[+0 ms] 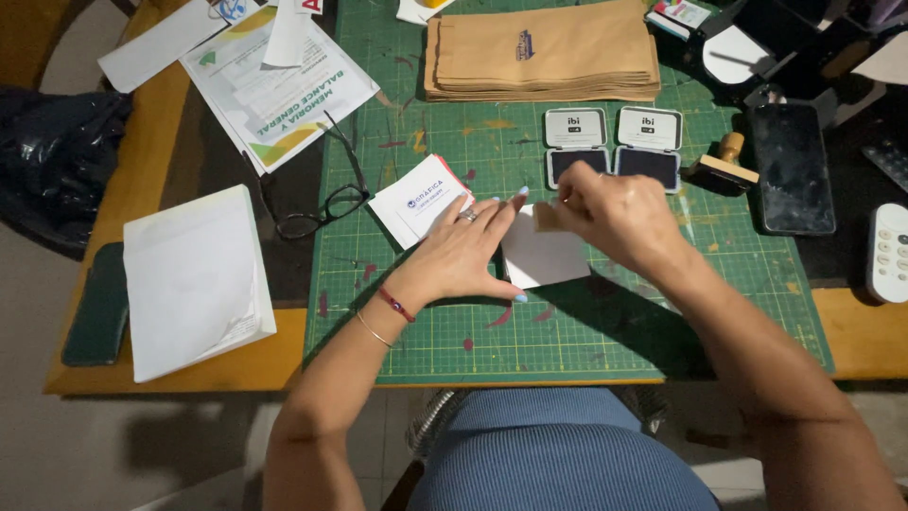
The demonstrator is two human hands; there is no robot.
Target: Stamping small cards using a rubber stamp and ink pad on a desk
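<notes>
My left hand (463,251) lies flat with fingers spread, pressing down the left edge of a small white paper bag (549,257) on the green cutting mat (567,322). My right hand (615,213) is closed around a wooden-handled stamp (547,217) held at the top of that white bag. Just behind my hands sit two open ink pads (613,147) with dark pads and white lids. A small stack of white printed bags (419,200) lies to the left of my left hand.
A stack of brown paper bags (541,52) lies at the back of the mat. Another wooden stamp (724,166), a dark phone (793,168) and a white remote (889,251) lie at the right. Eyeglasses (322,210), printed papers (279,85) and a white pad (194,279) lie left.
</notes>
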